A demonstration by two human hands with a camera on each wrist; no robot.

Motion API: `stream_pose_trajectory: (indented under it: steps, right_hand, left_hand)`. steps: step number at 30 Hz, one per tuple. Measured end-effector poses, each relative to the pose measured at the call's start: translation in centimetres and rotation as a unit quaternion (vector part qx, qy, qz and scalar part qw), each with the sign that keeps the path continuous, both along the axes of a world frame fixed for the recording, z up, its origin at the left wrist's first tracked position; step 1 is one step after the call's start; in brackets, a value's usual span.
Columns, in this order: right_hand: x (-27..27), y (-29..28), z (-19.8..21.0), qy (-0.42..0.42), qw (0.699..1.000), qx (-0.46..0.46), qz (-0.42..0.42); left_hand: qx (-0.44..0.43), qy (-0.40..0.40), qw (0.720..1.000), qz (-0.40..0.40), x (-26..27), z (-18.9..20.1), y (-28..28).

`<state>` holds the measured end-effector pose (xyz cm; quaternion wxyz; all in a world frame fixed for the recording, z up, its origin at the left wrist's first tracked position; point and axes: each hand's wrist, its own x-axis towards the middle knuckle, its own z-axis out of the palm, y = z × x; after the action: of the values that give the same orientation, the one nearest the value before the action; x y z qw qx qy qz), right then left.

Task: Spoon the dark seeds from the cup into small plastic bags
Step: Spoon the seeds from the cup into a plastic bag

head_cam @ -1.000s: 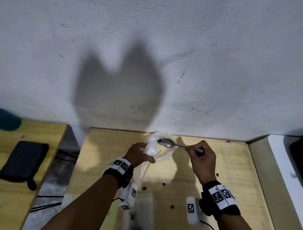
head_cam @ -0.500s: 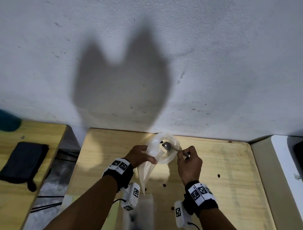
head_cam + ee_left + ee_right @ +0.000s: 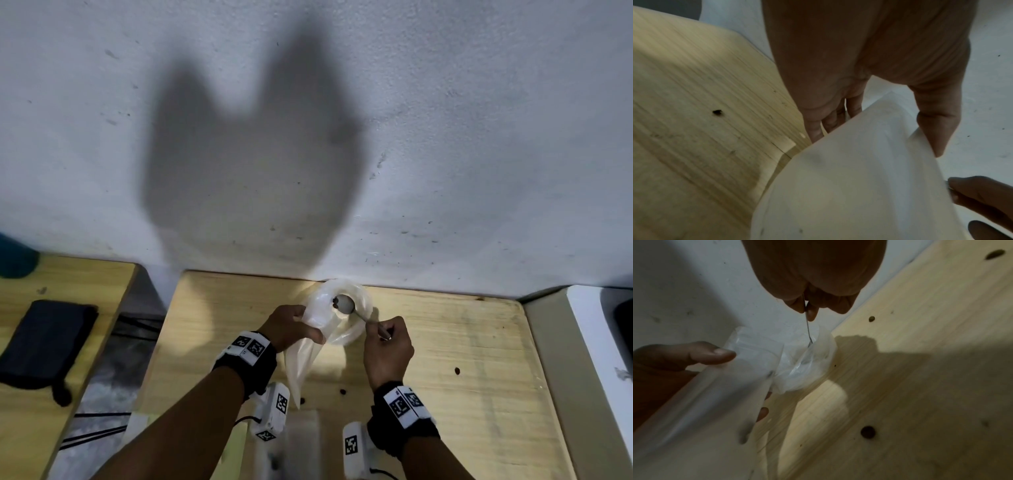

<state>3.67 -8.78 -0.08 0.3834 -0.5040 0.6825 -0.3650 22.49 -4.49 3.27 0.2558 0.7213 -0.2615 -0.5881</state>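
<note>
My left hand (image 3: 298, 325) grips a translucent plastic bag (image 3: 301, 363) near its mouth and holds it open above the wooden table (image 3: 479, 359). My right hand (image 3: 383, 334) pinches the handle of a metal spoon (image 3: 344, 305). The spoon's bowl sits in the bag's mouth with a dark seed (image 3: 334, 301) on it. In the left wrist view the bag (image 3: 859, 186) lies under my thumb (image 3: 937, 126). The right wrist view shows the spoon (image 3: 807, 331) reaching down into the bag (image 3: 803, 366). A blurred clear container (image 3: 303, 442) stands at the bottom edge; what it holds is not visible.
Loose dark seeds (image 3: 456, 370) lie scattered on the table. The white wall (image 3: 308, 137) stands right behind the bag. Left of a gap with cables (image 3: 102, 421), a second table carries a black pouch (image 3: 44, 346). A white unit (image 3: 589, 342) borders the right.
My right hand has moved left and closer to the bag. The spoon's bowl has gone from the bag's rim into its mouth. The left hand has kept its hold.
</note>
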Motion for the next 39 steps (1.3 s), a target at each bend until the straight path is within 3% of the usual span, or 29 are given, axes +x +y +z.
stream_pose_trajectory:
  steps: [3,10,15,21,27,31,39]
  right_hand:
    - [-0.2,0.0,-0.7,-0.021,1.000,0.008,-0.005]
    - [-0.7,0.4,-0.8,-0.036,0.996,0.000,0.079]
    - [-0.6,0.4,-0.5,-0.047,0.997,0.020,0.060]
    - [0.2,-1.1,-1.5,-0.128,0.977,0.170,0.000]
    - [-1.4,-2.4,-1.2,-0.174,0.955,0.235,-0.052]
    - [-3.0,-2.6,-0.5,-0.184,0.958,0.214,-0.056]
    - [-5.2,-2.7,3.6,-0.197,0.972,0.127,0.011]
  left_hand:
    - [0.001,-0.004,1.000,-0.013,0.1,0.0,0.0]
    - [-0.018,-0.067,0.995,-0.067,0.3,-0.8,-0.3]
    - [-0.027,-0.129,0.985,-0.113,0.3,-0.9,-0.3]
    - [-0.025,-0.148,0.973,-0.176,0.0,-0.7,-0.3]
    - [-0.022,-0.132,0.985,-0.112,0.7,-0.8,-0.1]
    - [-0.031,-0.122,0.990,-0.059,0.9,-0.9,0.3]
    - [-0.055,-0.130,0.989,-0.044,0.2,-0.6,0.5]
